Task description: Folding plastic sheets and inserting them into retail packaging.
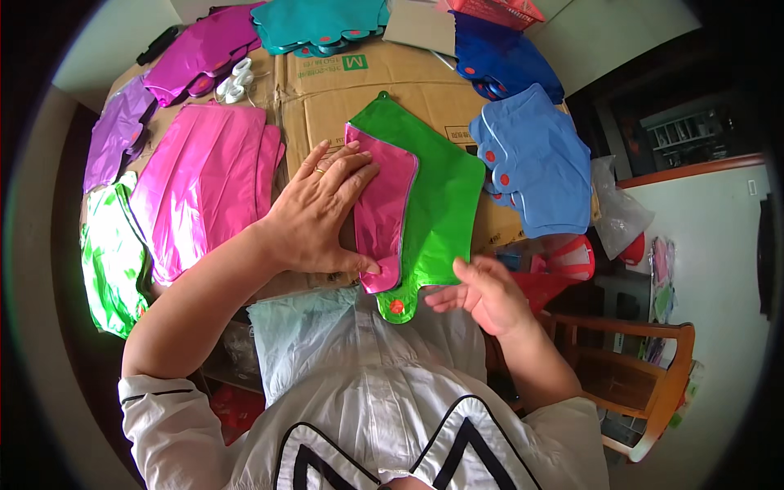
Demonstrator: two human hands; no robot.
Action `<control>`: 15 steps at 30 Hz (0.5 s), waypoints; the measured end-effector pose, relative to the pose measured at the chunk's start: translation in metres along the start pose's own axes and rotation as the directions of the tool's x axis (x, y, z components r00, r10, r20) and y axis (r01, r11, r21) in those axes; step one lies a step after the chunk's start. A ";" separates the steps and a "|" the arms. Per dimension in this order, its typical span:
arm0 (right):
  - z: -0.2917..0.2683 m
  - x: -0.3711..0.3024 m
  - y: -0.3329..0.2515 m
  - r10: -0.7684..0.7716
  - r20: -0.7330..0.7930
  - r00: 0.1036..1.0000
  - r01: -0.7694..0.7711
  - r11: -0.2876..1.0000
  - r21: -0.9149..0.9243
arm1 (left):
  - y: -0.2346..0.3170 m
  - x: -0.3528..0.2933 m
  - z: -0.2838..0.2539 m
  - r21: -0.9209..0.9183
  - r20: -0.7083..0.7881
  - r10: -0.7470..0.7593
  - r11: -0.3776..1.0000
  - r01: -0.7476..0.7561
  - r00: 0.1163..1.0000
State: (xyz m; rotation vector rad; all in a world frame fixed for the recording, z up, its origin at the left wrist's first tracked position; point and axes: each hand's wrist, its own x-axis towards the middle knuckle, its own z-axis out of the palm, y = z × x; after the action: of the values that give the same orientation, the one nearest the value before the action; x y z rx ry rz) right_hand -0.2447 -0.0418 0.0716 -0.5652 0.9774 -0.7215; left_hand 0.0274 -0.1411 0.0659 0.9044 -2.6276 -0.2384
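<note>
1. The left hand (320,208), at the centre of the frame, lies flat with fingers spread wide, pressing on a pink foil piece (382,204); it grips nothing.
2. The right hand (482,291), lower centre-right, hovers half open with fingers loosely curled, holding nothing, just beside the lower edge of a green foil piece (441,192).
3. The pink foil piece lies on top of the green one; both are flat, glossy and uninflated, and the green one ends in a narrow neck with a red dot at the lower centre.
4. They rest on flattened brown cardboard (327,98) covering the table.
5. Around it lie stacks of foil: pink (200,180) at the left, purple (114,131) and green-white (110,253) at the far left, teal (318,20) at the top, light blue (539,159) at the right.
6. A wooden chair (645,367) stands at the lower right.
</note>
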 end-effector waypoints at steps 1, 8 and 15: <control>0.002 0.005 -0.006 -0.025 -0.052 0.998 0.021 0.997 -0.070 | 0.000 0.001 -0.001 0.001 0.002 0.001 1.000 -0.001 1.000; 0.000 0.055 -0.052 -0.071 -0.175 0.982 -0.015 0.895 -0.445 | -0.009 0.003 0.000 0.077 -0.046 -0.106 0.991 0.110 0.993; -0.006 0.068 -0.058 -0.162 -0.116 0.980 0.051 0.768 -0.639 | -0.014 0.001 0.002 0.098 -0.065 -0.120 0.987 0.126 0.991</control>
State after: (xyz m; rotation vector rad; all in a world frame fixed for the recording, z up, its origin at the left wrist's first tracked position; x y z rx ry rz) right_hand -0.2415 -0.1316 0.0742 -1.1801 1.3653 -0.5285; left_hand 0.0336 -0.1526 0.0608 1.0923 -2.5525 -0.1072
